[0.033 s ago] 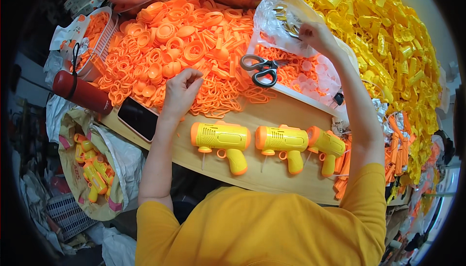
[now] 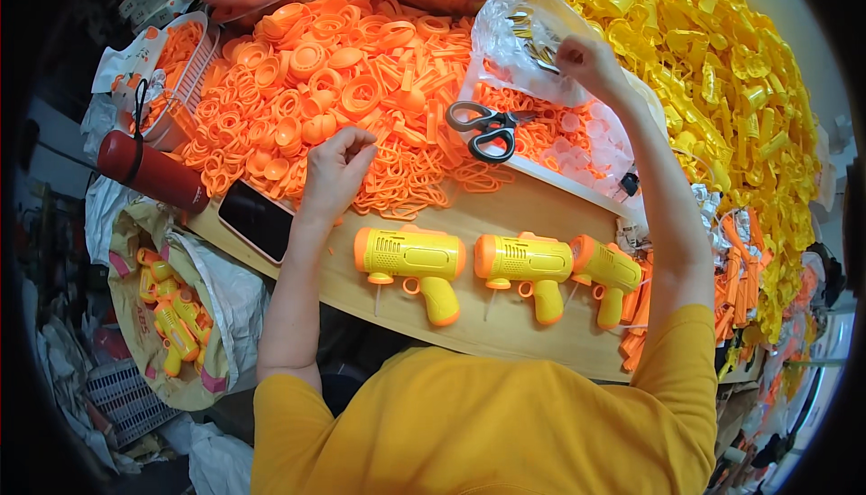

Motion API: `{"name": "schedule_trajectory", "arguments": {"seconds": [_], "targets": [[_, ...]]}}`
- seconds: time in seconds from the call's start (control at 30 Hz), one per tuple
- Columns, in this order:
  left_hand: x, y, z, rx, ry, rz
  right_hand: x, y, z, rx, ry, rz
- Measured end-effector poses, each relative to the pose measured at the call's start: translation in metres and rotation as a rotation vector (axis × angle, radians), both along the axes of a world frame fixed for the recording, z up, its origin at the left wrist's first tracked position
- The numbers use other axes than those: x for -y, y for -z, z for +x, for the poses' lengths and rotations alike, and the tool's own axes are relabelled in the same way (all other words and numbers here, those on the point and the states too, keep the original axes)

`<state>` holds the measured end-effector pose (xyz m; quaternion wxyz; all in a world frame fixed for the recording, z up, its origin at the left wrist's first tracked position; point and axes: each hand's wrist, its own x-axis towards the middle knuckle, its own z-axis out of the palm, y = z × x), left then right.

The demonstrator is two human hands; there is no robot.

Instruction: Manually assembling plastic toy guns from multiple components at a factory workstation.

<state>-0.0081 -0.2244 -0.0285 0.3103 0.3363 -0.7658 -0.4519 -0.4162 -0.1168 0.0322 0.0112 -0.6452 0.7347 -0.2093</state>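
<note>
My left hand (image 2: 338, 173) hovers at the near edge of a heap of orange plastic parts (image 2: 347, 89), its fingers bent and pressed together. Whatever it may hold is hidden. My right hand (image 2: 588, 64) reaches to a clear plastic bag (image 2: 492, 30) with thin metal pieces (image 2: 532, 41) in it. Its fingertips are pinched, but what sits between them is too small to make out. Three yellow and orange toy guns, a left one (image 2: 415, 256), a middle one (image 2: 528, 260) and a right one (image 2: 609, 268), lie in a row on the table before me.
Black-handled scissors (image 2: 492, 129) rest on a white tray (image 2: 577, 190) of small orange and clear parts. A phone (image 2: 257, 222) and a red bottle (image 2: 153, 173) lie left. Yellow parts (image 2: 722, 71) pile up right. A sack (image 2: 135, 314) holding toy guns stands lower left.
My right hand has shifted very slightly upward at the bag. My left hand and the toy guns have stayed in place.
</note>
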Motion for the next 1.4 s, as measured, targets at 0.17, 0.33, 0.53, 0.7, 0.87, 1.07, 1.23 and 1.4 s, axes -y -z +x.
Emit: {"name": "schedule_trajectory", "arguments": {"seconds": [0.17,0.33,0.53,0.7,0.87,1.07,1.23,1.4], "targets": [[0.001,0.001,0.002,-0.058,-0.019,0.030,0.007,-0.002,0.025,0.638,0.253,-0.265],[0.003,-0.006,0.006,-0.006,-0.021,-0.122,0.011,0.033,0.019,0.497,0.368,-0.304],[-0.005,-0.019,0.009,-0.114,-0.054,-0.131,0.007,0.038,0.022,0.035,0.182,-0.717],[-0.026,-0.026,-0.001,-0.320,-0.060,0.043,-0.007,0.027,0.051,0.498,0.347,-0.705],[-0.057,-0.045,-0.008,-0.551,0.143,0.527,-0.038,0.009,0.114,0.999,0.199,-0.695],[-0.087,-0.042,-0.014,-0.597,0.281,0.801,-0.091,0.010,0.218,1.267,0.170,-0.626],[-0.107,-0.029,-0.013,-0.526,0.231,0.798,-0.114,0.028,0.251,1.320,0.238,-0.669],[-0.121,-0.028,-0.008,-0.491,0.224,0.890,-0.128,0.048,0.264,1.244,0.295,-0.635]]}}
